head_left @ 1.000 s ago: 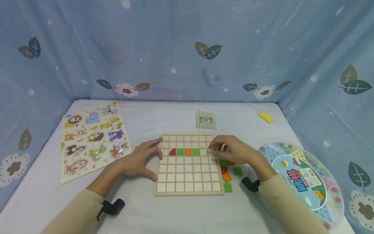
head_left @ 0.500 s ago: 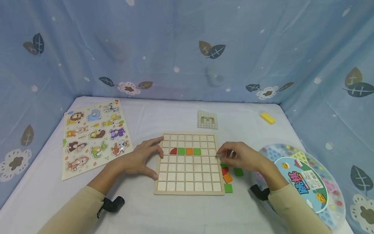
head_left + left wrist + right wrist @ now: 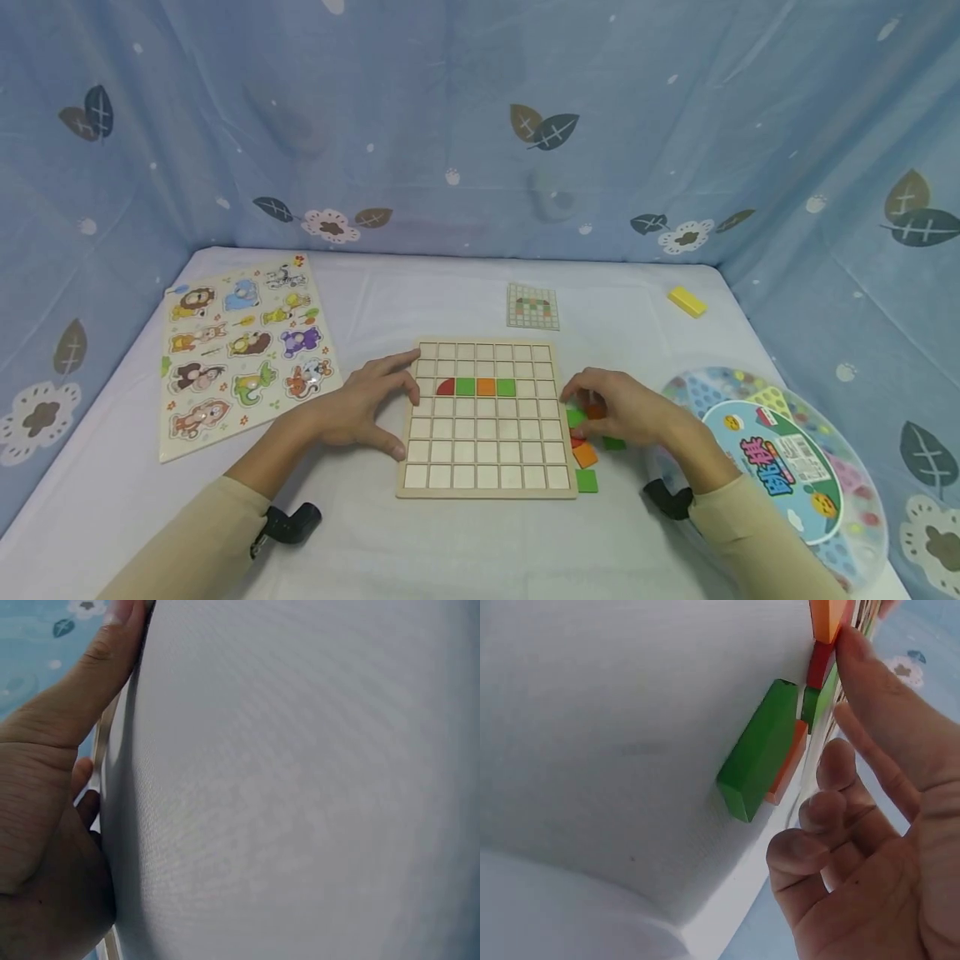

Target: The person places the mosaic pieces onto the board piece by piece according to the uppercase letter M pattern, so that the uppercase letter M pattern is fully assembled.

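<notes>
A wooden grid board point(image 3: 486, 452) lies mid-table. One row bears a red rounded tile point(image 3: 447, 387), a green tile point(image 3: 465, 387), an orange tile point(image 3: 486, 387) and another green tile point(image 3: 506, 387). My left hand point(image 3: 360, 408) rests at the board's left edge, thumb and fingers spread. By the right edge, my right hand point(image 3: 630, 408) hovers low over several loose tiles, fingers loosely bent and partly hiding them. In the right wrist view the thumb tip meets a red tile point(image 3: 820, 664), beside an orange tile point(image 3: 826, 619); a green tile point(image 3: 761, 750) lies below the fingers.
Behind the board lies a small pattern card point(image 3: 532, 307). An animal puzzle board point(image 3: 247, 354) occupies the left side. At the back right sits a yellow block point(image 3: 687, 302); a round, clear game box point(image 3: 772, 467) is beside my right forearm. Blue curtains point(image 3: 450, 125) enclose the table.
My right hand has moved off the board's right-hand squares, rightward and toward me, to the loose tiles. My left hand keeps its place. The tile row on the board is the same.
</notes>
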